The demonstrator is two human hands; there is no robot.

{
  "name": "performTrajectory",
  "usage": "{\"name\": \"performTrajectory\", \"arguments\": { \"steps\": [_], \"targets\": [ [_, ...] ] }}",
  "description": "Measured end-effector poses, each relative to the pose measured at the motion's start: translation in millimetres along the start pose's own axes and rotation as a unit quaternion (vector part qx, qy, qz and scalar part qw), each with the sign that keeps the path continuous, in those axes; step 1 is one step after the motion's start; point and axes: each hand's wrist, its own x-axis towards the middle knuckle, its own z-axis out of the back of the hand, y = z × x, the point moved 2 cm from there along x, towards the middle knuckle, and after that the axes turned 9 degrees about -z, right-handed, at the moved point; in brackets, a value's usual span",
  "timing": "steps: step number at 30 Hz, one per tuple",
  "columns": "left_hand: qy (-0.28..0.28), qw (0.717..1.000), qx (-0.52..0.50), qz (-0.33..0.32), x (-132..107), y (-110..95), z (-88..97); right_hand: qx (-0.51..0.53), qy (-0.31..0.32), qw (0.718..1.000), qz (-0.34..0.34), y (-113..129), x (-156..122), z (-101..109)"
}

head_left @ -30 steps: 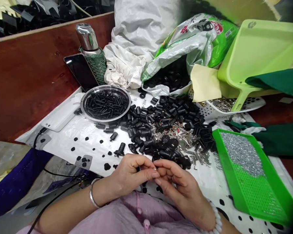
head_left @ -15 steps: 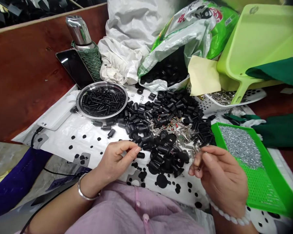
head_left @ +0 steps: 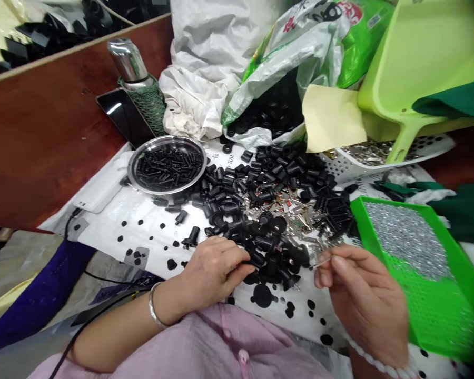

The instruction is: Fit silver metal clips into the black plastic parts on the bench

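Drawing apart since their fingertip meeting a second ago, our hands are now working on either side of the heap. At left, a steel bowl (head_left: pixel 131 167) is holding ribbed black plastic parts on a white dotted sheet (head_left: pixel 110 234). Our left hand (head_left: pixel 215 273) is resting at the heap's near edge, its fingers pressed together and curling against black plastic fittings (head_left: pixel 268 258), though we cannot tell whether they are gripping one. Silver metal clips (head_left: pixel 296 216) are lying mixed among the fittings. Just right of the heap, our right hand (head_left: pixel 359 300) is hanging above the sheet, thumb and forefinger pinching a small silver clip (head_left: pixel 321 261), near a green tray (head_left: pixel 395 201) carrying small silver pieces (head_left: pixel 408 239).
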Motion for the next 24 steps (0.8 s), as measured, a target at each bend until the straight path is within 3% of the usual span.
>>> {"name": "performTrajectory", "arguments": {
  "steps": [3, 6, 10, 13, 15, 20, 24],
  "targets": [
    [-0.023, 0.999, 0.005, 0.032, 0, 7, 12.0, -0.014, -0.029, 0.999, -0.007, -4, -2, 8],
    [-0.08, 0.992, 0.041, 0.094, -6, 23, 39.1, -0.007, -0.049, 0.999, 0.0, -9, -1, 16],
    [-0.169, 0.962, 0.108, 0.187, -20, 44, 82.7, 0.016, -0.062, 0.998, -0.003, -19, 4, 26],
    [-0.201, 0.94, 0.14, 0.239, -29, 49, 101.9, 0.026, -0.075, 0.997, -0.012, -25, 9, 30],
    [-0.179, 0.942, 0.14, 0.248, -32, 49, 103.9, 0.035, -0.082, 0.996, -0.008, -26, 10, 32],
    [0.032, 0.967, 0.089, 0.235, -30, 47, 83.9, 0.045, -0.082, 0.996, 0.009, -25, 8, 30],
    [0.052, 0.97, 0.097, 0.218, -18, 48, 74.9, 0.057, -0.07, 0.995, 0.03, -26, 4, 25]
  ]
}}
